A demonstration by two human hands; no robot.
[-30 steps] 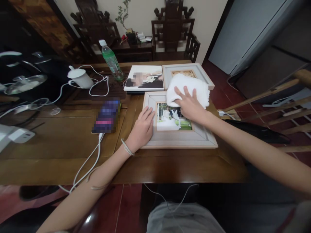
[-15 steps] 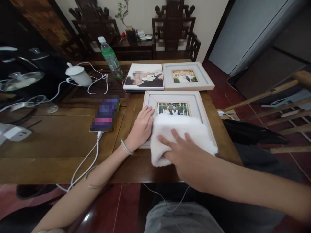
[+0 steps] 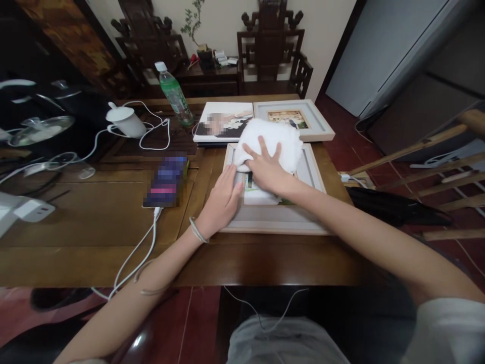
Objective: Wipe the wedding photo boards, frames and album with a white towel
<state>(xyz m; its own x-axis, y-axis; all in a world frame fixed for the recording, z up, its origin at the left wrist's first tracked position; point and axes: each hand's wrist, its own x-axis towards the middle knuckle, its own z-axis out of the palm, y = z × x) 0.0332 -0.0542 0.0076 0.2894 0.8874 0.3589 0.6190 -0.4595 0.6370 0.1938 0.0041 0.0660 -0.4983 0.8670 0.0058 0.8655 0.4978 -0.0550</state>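
Note:
A framed photo [image 3: 280, 225] with a pale wood border lies face up near the front of the table. My left hand [image 3: 223, 201] rests along its left edge, fingers stretched out. Under my right hand [image 3: 268, 171] is a folded white cloth [image 3: 290, 146], pressed onto the upper part of the frame. The fingers of that hand are spread over the cloth, with the thumb side at its near fold. Cloth and hand cover much of the photo. The cloth's far edge overlaps the two pictures behind in this view; whether it touches them I cannot tell.
Behind lie a white-edged photo panel [image 3: 212, 114] and a second framed photo [image 3: 322, 121]. Leftward are a phone [image 3: 164, 182] on a white cable [image 3: 151, 237], a green-tinted bottle [image 3: 176, 96], a lidded white cup [image 3: 127, 121] and a white power adapter [image 3: 32, 207].
My right hand has slid the cloth away from me, from the near half of the frame to its far edge. The frame's near part is now uncovered. My left hand has barely moved.

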